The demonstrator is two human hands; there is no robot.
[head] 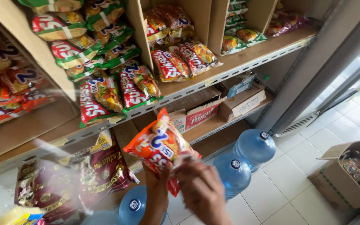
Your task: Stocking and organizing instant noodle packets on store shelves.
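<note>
I hold an orange packet (158, 143) up in front of me, low in the middle of my view; my left hand (158, 183) is closed on its bottom edge from 6 o'clock, and my right hand (201, 185) pinches its lower right corner from 5 o'clock, fingers curled over the crinkled seal; the packet tilts, its top corner pointing toward 12 o'clock at the lip of the shelf (196, 89); packet and lip are near, not touching, as far as I can tell.

At 10 to 12 o'clock the shelf carries cardboard trays of red and green packets (105, 93), some hanging over the front edge; a divider (140, 31) stands between two trays; at 1 o'clock another tray holds red packets (182, 60) with bare board in front of them, out to the rim.

Below, at 2 o'clock, flat cartons (223, 104) sit on a lower shelf; at 3 to 6 o'clock three blue water bottles (246, 156) stand close together on the white tile floor (301, 179); dark red bags (92, 175) crowd in at 8 o'clock; an open box (346, 177) sits at 4 o'clock, well apart from my hands, with floor showing between it and the bottles.
</note>
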